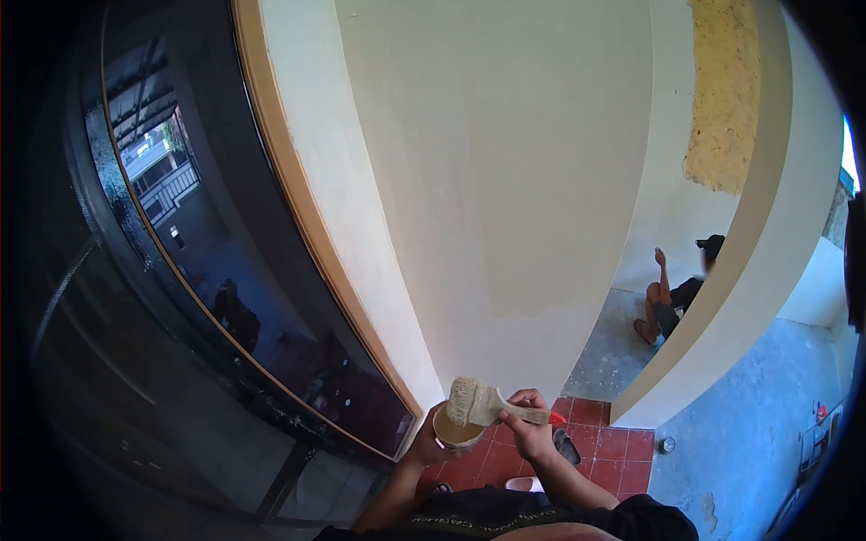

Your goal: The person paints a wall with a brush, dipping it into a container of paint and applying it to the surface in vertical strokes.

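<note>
Left hand (425, 445): fingers curled round cup (463, 444); right hand (530, 435): fingers closed on handle of brush (490, 407), bristles beyond them, by cup rim.

Blk shirt (494, 505) w/ pale lettering (487, 523), prob. short-sleeved.

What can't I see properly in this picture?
All in the head view:
- Part of the cup's inside: covered by the brush.
- Part of the left hand: hidden by the cup.
- Part of the other person: hidden by the pillar.
- Shirt writing: too small and creased to read fully.
</note>
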